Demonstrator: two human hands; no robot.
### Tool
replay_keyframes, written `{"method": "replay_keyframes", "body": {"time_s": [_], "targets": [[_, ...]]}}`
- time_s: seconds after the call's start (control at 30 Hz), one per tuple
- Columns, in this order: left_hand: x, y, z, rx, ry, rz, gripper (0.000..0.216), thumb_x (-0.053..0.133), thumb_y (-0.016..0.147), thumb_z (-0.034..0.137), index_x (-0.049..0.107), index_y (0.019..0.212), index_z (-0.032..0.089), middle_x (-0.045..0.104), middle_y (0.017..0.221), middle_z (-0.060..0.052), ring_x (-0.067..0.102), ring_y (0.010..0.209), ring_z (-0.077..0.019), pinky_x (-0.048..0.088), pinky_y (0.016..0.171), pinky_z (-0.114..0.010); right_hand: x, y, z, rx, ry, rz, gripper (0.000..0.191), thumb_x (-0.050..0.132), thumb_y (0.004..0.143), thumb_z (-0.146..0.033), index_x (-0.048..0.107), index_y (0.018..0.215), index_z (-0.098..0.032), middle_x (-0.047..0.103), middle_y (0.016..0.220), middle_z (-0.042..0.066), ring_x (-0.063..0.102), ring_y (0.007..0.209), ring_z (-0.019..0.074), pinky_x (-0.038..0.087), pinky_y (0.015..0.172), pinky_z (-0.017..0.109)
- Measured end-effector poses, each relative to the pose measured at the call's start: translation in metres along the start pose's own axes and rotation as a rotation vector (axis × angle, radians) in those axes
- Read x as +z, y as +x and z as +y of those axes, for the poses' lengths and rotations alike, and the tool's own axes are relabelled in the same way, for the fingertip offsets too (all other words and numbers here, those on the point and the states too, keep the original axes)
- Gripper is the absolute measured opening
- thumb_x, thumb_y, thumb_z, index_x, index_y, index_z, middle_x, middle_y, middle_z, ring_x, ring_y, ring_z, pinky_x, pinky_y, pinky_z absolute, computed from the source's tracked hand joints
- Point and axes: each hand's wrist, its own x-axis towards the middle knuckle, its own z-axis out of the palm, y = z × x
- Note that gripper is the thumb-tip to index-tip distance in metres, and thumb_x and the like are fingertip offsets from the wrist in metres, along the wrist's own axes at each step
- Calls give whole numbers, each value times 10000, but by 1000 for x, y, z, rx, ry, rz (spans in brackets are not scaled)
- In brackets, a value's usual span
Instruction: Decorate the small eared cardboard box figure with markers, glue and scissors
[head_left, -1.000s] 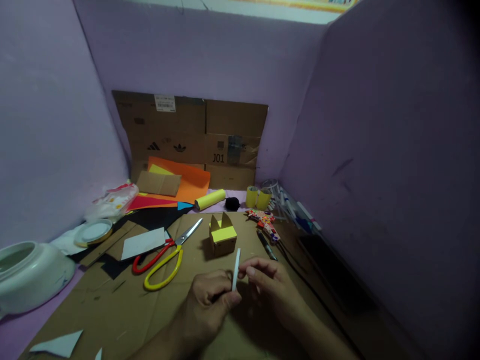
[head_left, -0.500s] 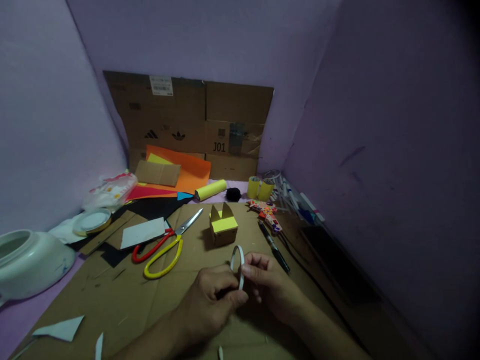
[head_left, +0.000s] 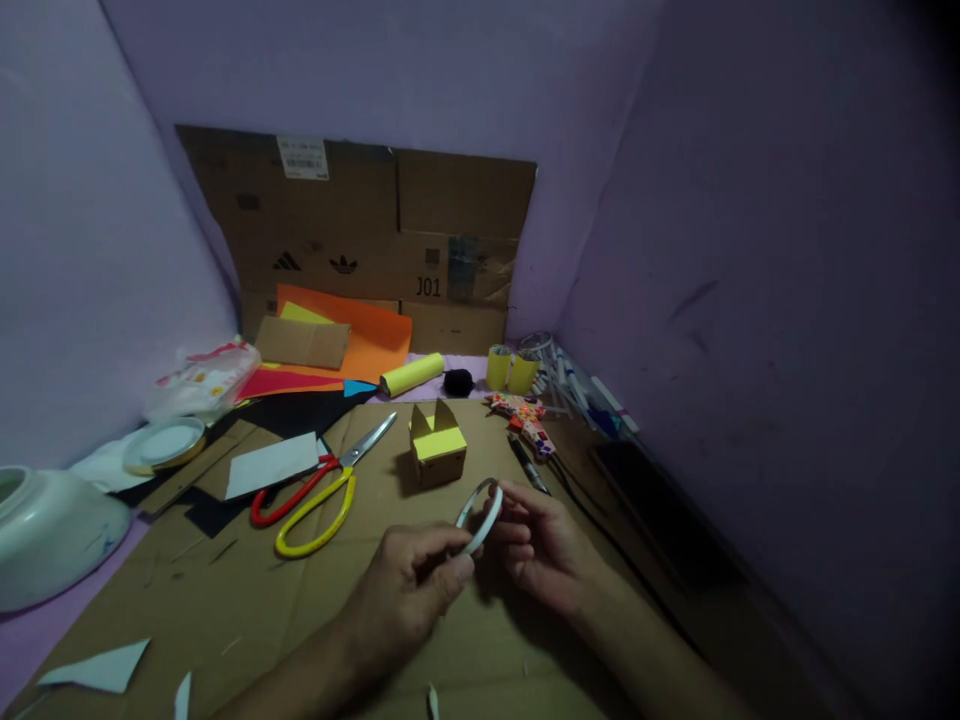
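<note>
A thin white ring [head_left: 490,522], like a narrow strip bent into a loop, is held up tilted between my two hands. My left hand [head_left: 411,580] pinches its lower left side between thumb and fingers. At its upper right edge my right hand [head_left: 546,545] grips it with the fingertips, the other fingers curled. Just beyond the ring stands a small cardboard box [head_left: 439,462] with a yellow top and two pointed brown flaps. Scissors [head_left: 341,480] with one red and one yellow handle lie left of the box. A black marker [head_left: 528,464] lies beyond my right hand.
A glue gun [head_left: 531,425] with a patterned body lies at the right, its cable running toward me. Yellow tubes [head_left: 499,368], a yellow roll [head_left: 412,375] and black yarn [head_left: 458,382] stand behind. A white pot [head_left: 60,540] sits far left. White scraps [head_left: 105,668] lie in front.
The ring has gone from nearly upright to slanted. My right hand has shifted up to the ring's top edge, and my left grips lower on it. The view has swung slightly right.
</note>
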Motion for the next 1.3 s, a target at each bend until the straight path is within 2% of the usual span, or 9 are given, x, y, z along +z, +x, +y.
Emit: {"method": "replay_keyframes", "body": {"time_s": [0.1, 0.27, 0.53, 0.63, 0.77, 0.87, 0.97, 1.07, 1.3], "targets": [[2, 0, -3, 7, 35, 4, 269, 509, 846, 335, 679, 789, 134, 549, 667, -10, 457, 540, -101, 333, 472, -193, 3, -2, 3, -72, -21, -2, 325, 849, 538, -331, 607, 644, -140, 528, 476, -77, 372, 346, 2, 297, 318, 85], [2, 0, -8, -32, -9, 6, 347, 479, 859, 419, 639, 754, 130, 499, 591, 16, 407, 480, -84, 312, 441, -187, 8, -5, 14, -142, -150, -13, 267, 828, 602, -302, 657, 660, -105, 603, 492, -10, 460, 369, 49, 311, 312, 123], [4, 1, -7, -69, -1, 71, 311, 500, 858, 394, 646, 787, 130, 498, 585, 25, 413, 471, -85, 314, 426, -184, 6, -2, 4, -101, -192, 14, 322, 810, 576, -366, 578, 583, -143, 405, 399, -94, 254, 352, 14, 208, 318, 105], [3, 1, -6, -54, 9, 91, 288, 502, 856, 372, 651, 794, 133, 505, 596, 24, 421, 484, -88, 318, 435, -187, 7, -3, 3, -145, -258, 41, 342, 797, 583, -413, 577, 579, -151, 426, 417, -79, 260, 349, 25, 219, 318, 131], [2, 0, -6, -27, 43, 134, 277, 506, 854, 349, 661, 782, 132, 522, 604, 16, 425, 507, -94, 325, 470, -199, 7, -7, 12, -378, -398, 153, 388, 743, 687, -477, 584, 547, -152, 486, 444, -41, 342, 364, 51, 272, 343, 164], [0, 0, -6, -10, 65, 150, 280, 511, 850, 342, 673, 773, 127, 519, 597, 11, 430, 526, -103, 331, 490, -209, 6, -13, 17, -629, -527, 217, 224, 772, 700, -361, 669, 664, -165, 584, 583, -17, 440, 469, 77, 355, 431, 179], [0, -2, -4, 26, 85, 145, 277, 516, 843, 334, 670, 731, 132, 541, 610, -1, 457, 557, -118, 352, 518, -219, 4, -17, 20, -933, -927, 124, 142, 697, 760, -214, 710, 901, -206, 659, 979, 63, 537, 578, 106, 445, 522, 234], [0, -3, -2, 57, 123, 152, 262, 506, 852, 310, 675, 748, 139, 596, 653, -19, 522, 604, -137, 394, 567, -225, 3, -20, 23, -1183, -1221, 63, 237, 624, 780, -91, 677, 966, -229, 624, 992, 68, 532, 535, 93, 479, 525, 250], [4, -4, -4, 147, 231, 207, 194, 499, 864, 245, 656, 771, 180, 603, 603, 13, 593, 596, -139, 432, 527, -196, 2, -17, 28, -1261, -1345, 9, 359, 651, 769, -62, 662, 1091, -221, 708, 941, 86, 682, 810, 192, 559, 699, 280]]}}
